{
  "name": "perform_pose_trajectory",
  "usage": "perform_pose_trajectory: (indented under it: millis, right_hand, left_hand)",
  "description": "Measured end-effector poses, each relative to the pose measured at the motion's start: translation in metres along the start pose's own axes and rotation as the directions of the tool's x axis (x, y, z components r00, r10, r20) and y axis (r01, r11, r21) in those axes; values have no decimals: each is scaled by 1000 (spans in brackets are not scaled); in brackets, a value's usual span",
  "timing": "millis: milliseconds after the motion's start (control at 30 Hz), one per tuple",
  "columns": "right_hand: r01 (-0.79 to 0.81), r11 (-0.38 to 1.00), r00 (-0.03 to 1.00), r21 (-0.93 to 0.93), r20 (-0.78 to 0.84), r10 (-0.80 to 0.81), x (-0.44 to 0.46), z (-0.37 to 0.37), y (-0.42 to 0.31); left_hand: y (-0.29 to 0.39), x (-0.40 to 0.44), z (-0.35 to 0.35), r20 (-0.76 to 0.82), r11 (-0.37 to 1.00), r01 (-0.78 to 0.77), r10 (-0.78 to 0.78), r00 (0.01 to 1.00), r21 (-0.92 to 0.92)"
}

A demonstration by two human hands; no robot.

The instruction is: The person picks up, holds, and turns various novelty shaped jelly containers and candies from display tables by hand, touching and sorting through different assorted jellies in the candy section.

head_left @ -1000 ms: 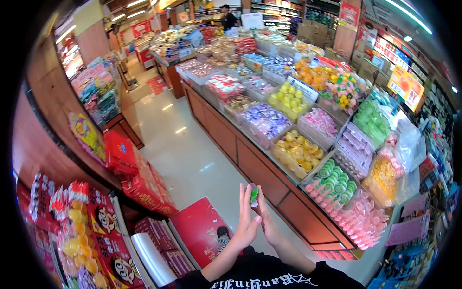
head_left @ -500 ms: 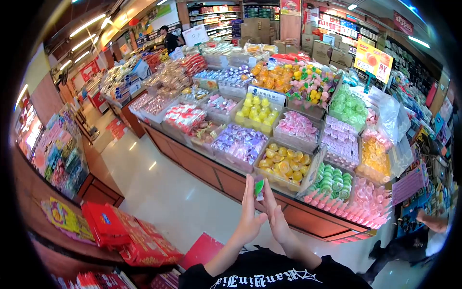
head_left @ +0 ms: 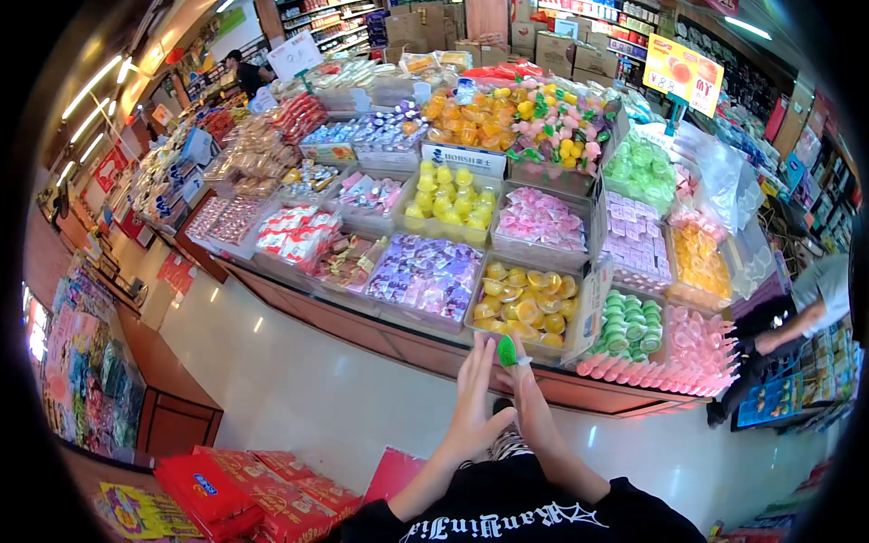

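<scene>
My left hand point(head_left: 469, 412) is raised in front of the counter, its fingers stretched out together and its thumb pointing across to the right. My right hand point(head_left: 534, 412) is beside it, palm facing inward. At its fingertips sits a small piece with a bright green face and a whitish end point(head_left: 508, 351), like a small candy or jelly cup; its exact kind is too small to tell. The left fingertips are close to the green piece. Just beyond both hands stands a clear bin of yellow jelly cups point(head_left: 525, 303). Right of it are green round-topped packs point(head_left: 626, 326).
Purple-wrapped sweets point(head_left: 425, 276), yellow pear-shaped cups point(head_left: 450, 199) and pink packs point(head_left: 697, 348) fill bins on the counter. Red boxes point(head_left: 272, 489) lie at lower left. A person's arm point(head_left: 801, 317) shows at right; another person point(head_left: 246, 72) stands at the back.
The view has shifted, so the counter appears further left and up. The hands have spread slightly, and the green piece has turned, showing more of its face. The person at right has moved up.
</scene>
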State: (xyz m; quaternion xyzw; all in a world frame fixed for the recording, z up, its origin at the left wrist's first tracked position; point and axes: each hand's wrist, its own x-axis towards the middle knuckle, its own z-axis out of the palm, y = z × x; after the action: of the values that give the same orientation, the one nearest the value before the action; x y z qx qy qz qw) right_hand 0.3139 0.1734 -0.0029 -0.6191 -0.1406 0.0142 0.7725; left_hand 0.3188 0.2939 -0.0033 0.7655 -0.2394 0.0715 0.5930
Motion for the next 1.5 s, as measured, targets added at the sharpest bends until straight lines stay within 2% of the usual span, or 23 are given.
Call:
perform_pose_trajectory:
  millis: [33,100,167,233,267,300,333,400,500,567,633,700,767,800,833,900,967,1067,1167,1233,1333,1433,1500]
  right_hand:
    - [-28,1000,1000,3,-14,28,6,-7,3]
    - [-49,998,998,34,-45,50,20,-19,4]
    - [-40,996,997,78,-55,45,39,-34,4]
    - [-17,989,995,144,-97,31,57,-46,-1]
    - [-67,975,987,212,-130,96,66,-55,0]
    - [-113,953,974,280,-158,162,74,-62,0]
    - [-57,931,970,361,-202,138,86,-67,-4]
    - [-18,933,965,358,-237,109,103,-81,-12]
    - [-26,950,963,311,-248,107,120,-116,-18]
    - [-18,960,965,278,-247,90,129,-135,-10]
    - [-10,968,955,249,-286,83,137,-147,-5]
    - [-16,948,931,319,-340,130,145,-157,-2]
    - [-21,964,933,264,-340,114,155,-167,-2]
    - [-23,978,937,207,-337,94,161,-172,-2]
    - [-24,977,933,211,-346,97,167,-179,-3]
    - [-144,973,942,181,-275,191,179,-195,-5]
    - [-128,974,926,188,-329,185,187,-204,-10]
    - [-50,983,914,178,-388,117,206,-213,-23]
    - [52,989,919,135,-395,5,229,-222,-31]
    - [104,988,942,117,-330,-60,247,-227,-45]
    - [117,986,955,120,-287,-79,274,-237,-68]
    - [134,988,966,82,-231,-112,301,-247,-95]
    - [110,991,972,81,-217,-90,323,-258,-104]
  left_hand:
    - [-4,10,1,7,1000,2,-2,1000,-7]
    - [-6,29,2,61,992,2,-10,998,127]
    - [-7,52,6,44,987,-11,4,999,163]
    - [-9,76,10,45,956,-28,16,999,292]
    - [-11,89,11,58,953,-37,21,998,301]
    - [-13,103,13,52,960,-39,26,998,277]
    - [-15,119,16,47,968,-43,32,998,249]
    - [-21,146,28,-17,984,-65,69,998,166]
    - [-38,176,38,57,981,-114,106,993,154]
    - [-37,194,45,45,964,-157,151,988,216]
    - [-35,211,49,55,981,-80,71,996,176]
    - [-47,224,53,28,990,-93,90,996,104]
    - [-62,235,53,114,984,130,-116,987,-122]
    - [-69,242,54,136,951,174,-143,980,-254]
    - [-74,249,53,147,950,180,-147,978,-253]
    - [-83,265,49,199,933,201,-144,969,-300]
    - [-92,282,46,204,932,212,-155,967,-295]
    - [-95,314,39,298,895,337,-250,921,-292]
    - [-92,349,34,336,904,275,-160,928,-327]
    - [-93,374,29,342,925,229,-118,932,-304]
    - [-92,413,24,292,939,175,-85,953,-298]
    - [-92,458,21,312,932,149,-41,949,-331]
    - [-93,493,23,313,960,79,9,950,-267]
